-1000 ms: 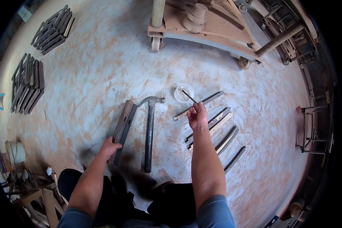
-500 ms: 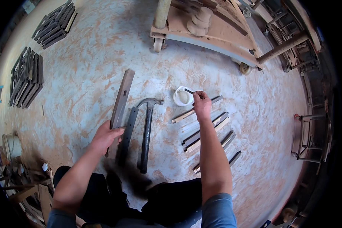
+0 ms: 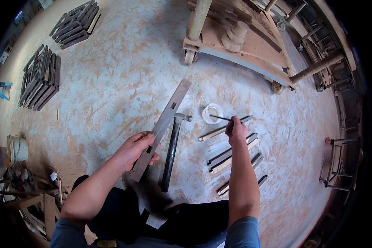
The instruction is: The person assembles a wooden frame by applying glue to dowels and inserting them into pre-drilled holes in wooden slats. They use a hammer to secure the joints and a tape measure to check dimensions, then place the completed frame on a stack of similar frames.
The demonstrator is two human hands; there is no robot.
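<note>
My left hand [image 3: 137, 149] is closed round a flat wooden rail [image 3: 164, 120] with small rectangular slots cut in it. The rail slants up and to the right above the floor. My right hand [image 3: 237, 131] grips a thin dark stick [image 3: 223, 118], whose far end reaches into a small white tub [image 3: 205, 113] holding something whitish. Beneath the rail, a claw hammer [image 3: 170, 155] lies on the floor, its head partly covered. Several short wooden bars [image 3: 225, 156] with stepped ends lie beside and under my right forearm.
A wheeled wooden cart [image 3: 252, 62] with turned wood on its shelf stands ahead to the right. Stacks of dark wooden frames [image 3: 41, 78] lean at the left, near a small blue stool [image 3: 3, 89]. Scrap wood [image 3: 45, 211] is heaped at the lower left. Metal-legged furniture [image 3: 339, 161] lines the right.
The rail in my left hand has tilted rightward and now passes over the hammer's head. My right hand has drawn lower and outward, showing more of the stick. The whole view has shifted.
</note>
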